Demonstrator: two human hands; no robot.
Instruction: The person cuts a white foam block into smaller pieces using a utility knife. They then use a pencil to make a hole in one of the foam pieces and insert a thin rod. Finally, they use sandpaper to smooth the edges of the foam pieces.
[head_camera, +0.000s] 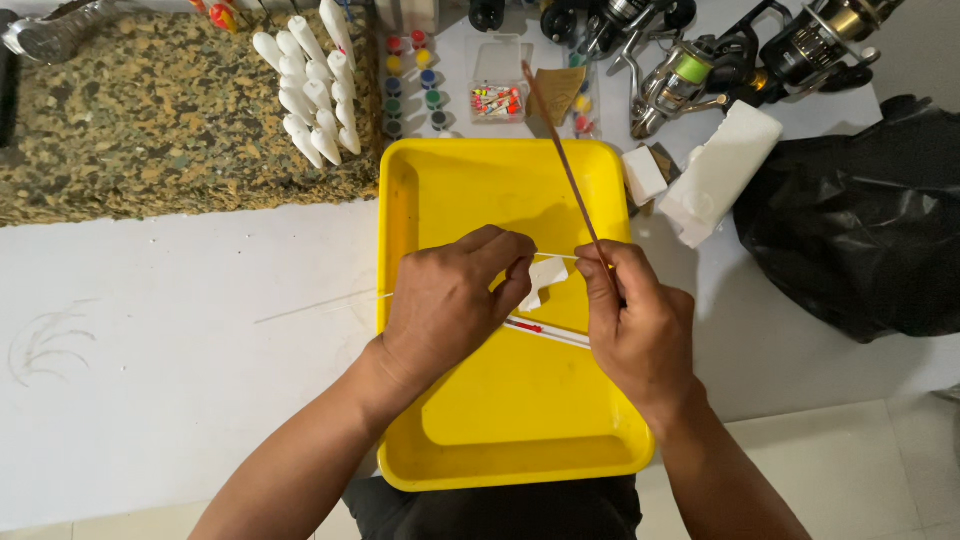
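Yellow plastic makes up the tray (440, 420) on the white table (180, 340), and both hands work just above it. The left hand (450, 305) pinches a small white foam piece (545, 280) that sits on a thin white rod (330, 303) poking out to the left. The right hand (640, 325) is closed around a long thin brown stick (560, 150) that leans up and away, its low end touching the foam. A white stick with a red band (545, 331) lies in the tray under the hands. White foam floats (315, 90) stand in a speckled block (150, 110) behind. The foam looks soft, so a hard push could snap it. The thin rod could bend too.
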